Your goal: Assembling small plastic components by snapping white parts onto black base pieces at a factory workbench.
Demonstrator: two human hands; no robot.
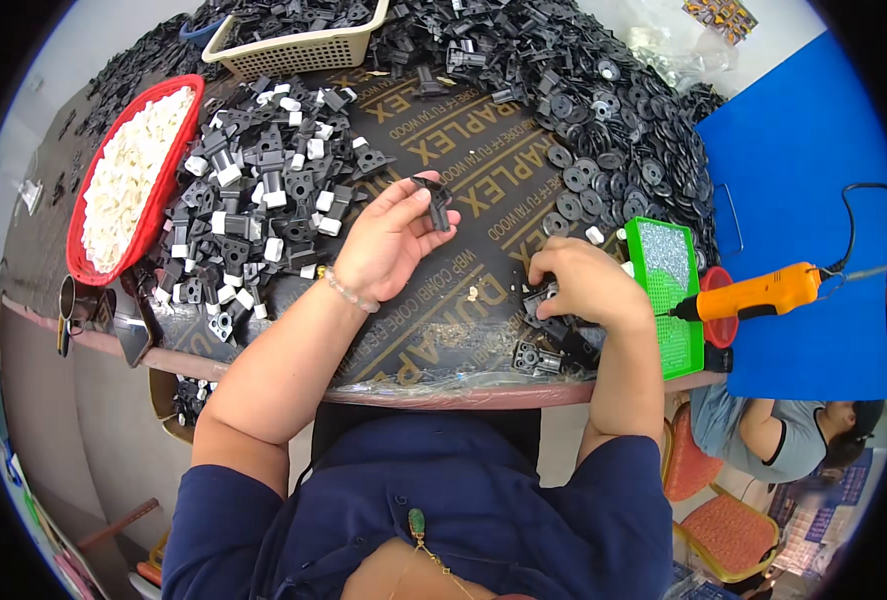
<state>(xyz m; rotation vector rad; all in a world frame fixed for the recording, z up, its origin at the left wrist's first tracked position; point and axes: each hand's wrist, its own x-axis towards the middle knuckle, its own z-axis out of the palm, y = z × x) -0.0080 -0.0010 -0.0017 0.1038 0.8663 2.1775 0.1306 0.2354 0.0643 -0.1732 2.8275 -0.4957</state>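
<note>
Currently the left hand (388,240) is raised just off the table (443,340), forearm entering from 7 o'clock and running toward 1 o'clock, wrist with a bead bracelet (349,291), palm turned toward the right. Its thumb and fingertips pinch a small black plastic bracket (435,200) at the 1 o'clock edge of the hand; the bracket's long axis runs roughly 11 to 5 o'clock, upper end arched toward 11, lower end pointing down toward the board. Right hand (581,283) sits palm down on the table at 3 o'clock from the left hand, well apart from it, forearm coming up from 6 o'clock, fingers curled and pressed onto a black plastic part (541,298) at the hand's 8 o'clock edge; cannot tell whether it actually grips the part or just holds it down. More loose black parts (538,357) lie just below that hand at 6 o'clock, near the table edge. Green tray (678,330) touches the right hand's 3 o'clock side, an orange electric screwdriver (758,293) lying across it, tip pointing toward 9 o'clock. Pile of black-and-white assembled pieces (263,200) is at 9 o'clock of the left hand, red basket of white pieces (128,175) beyond it. Heap of black discs (613,150) at 12 to 1 o'clock of the right hand.
</note>
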